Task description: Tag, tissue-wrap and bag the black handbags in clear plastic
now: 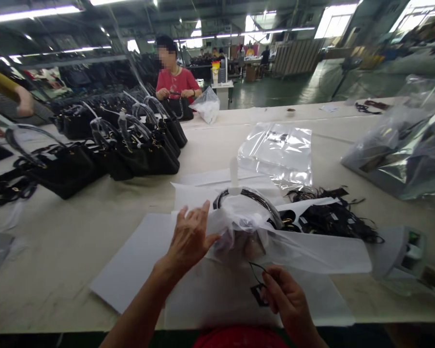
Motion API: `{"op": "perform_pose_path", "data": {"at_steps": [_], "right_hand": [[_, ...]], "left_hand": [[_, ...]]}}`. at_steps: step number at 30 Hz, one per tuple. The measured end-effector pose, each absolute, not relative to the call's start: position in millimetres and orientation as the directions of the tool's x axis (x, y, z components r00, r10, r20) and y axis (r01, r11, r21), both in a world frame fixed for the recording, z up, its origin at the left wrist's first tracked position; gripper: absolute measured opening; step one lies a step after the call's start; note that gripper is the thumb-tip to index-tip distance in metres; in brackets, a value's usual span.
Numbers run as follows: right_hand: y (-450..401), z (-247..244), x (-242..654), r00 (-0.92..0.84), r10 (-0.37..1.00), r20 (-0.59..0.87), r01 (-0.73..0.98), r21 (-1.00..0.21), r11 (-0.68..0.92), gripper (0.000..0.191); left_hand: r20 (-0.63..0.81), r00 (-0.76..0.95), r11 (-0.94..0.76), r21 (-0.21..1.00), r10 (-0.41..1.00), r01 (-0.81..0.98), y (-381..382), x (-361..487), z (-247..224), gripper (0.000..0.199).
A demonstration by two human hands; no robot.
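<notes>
A handbag wrapped in white tissue paper (311,251) lies in front of me, its body mostly hidden. Its curved black handle (263,200) rises out of the paper, covered in shiny see-through film. My left hand (190,234) is open at the left side of the wrapping, fingers spread; whether the thumb touches the paper I cannot tell. Low on the right, my right hand (284,295) pinches a thin black cord carrying a small black hang tag (259,295). The cord's loop points toward the bag.
Black handbags (145,157) stand in rows at the left. Plastic bags (279,147) lie beyond my work, with black tags and cords (337,220) heaped at its right. A grey-white device (402,256) sits far right. Across the table, a person in red (177,79) handles a black bag.
</notes>
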State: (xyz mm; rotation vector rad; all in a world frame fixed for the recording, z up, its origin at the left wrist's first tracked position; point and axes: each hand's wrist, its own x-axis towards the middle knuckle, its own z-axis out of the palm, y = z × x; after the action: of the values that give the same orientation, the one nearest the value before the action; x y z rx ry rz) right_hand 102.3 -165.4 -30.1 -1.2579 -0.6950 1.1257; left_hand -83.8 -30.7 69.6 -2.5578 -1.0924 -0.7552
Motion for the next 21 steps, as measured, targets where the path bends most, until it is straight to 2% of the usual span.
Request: {"op": "perform_pose_path", "data": {"at_steps": [2,3,6,9,11,13,17,19,21], "right_hand": [[-166,-29,99,0.341,0.927,-0.155,-0.221,-0.972,-0.081,0.037],[-166,-28,98,0.347,0.927,-0.142,-0.207,-0.976,-0.071,0.037],[-156,-23,98,0.370,0.926,-0.070,-0.180,-0.984,-0.002,0.034],[-134,-17,97,0.344,0.939,0.006,-0.150,-0.987,0.061,0.033],[-116,-12,96,0.308,0.951,0.028,-0.130,-0.989,0.071,0.032],[-98,-7,94,0.288,0.957,0.024,-0.114,-0.992,0.059,0.033],[-75,1,94,0.280,0.960,-0.032,-0.093,-0.996,-0.006,0.038],[-69,3,95,0.246,0.967,-0.067,-0.069,-0.996,-0.051,0.039],[-65,3,96,0.204,0.975,-0.087,-0.031,-0.996,-0.082,0.039]], "left_hand": [[0.514,0.643,-0.733,-0.039,0.567,0.679,-38,-75,43,0.032],[0.510,0.665,-0.755,-0.046,0.545,0.654,-47,-67,25,0.030],[0.486,0.727,-0.818,-0.044,0.484,0.574,-76,-38,-32,0.030],[0.483,0.731,-0.846,0.039,0.482,0.532,-83,-14,-78,0.032],[0.481,0.718,-0.847,0.112,0.503,0.519,-78,-8,-91,0.036],[0.407,0.735,-0.839,0.214,0.543,0.501,-75,-13,-86,0.042],[0.124,0.828,-0.792,0.397,0.547,0.464,-81,-47,-40,0.054],[0.112,0.827,-0.769,0.454,0.551,0.451,-80,-67,-14,0.049],[0.221,0.733,-0.704,0.548,0.643,0.453,-71,-80,5,0.033]]}}
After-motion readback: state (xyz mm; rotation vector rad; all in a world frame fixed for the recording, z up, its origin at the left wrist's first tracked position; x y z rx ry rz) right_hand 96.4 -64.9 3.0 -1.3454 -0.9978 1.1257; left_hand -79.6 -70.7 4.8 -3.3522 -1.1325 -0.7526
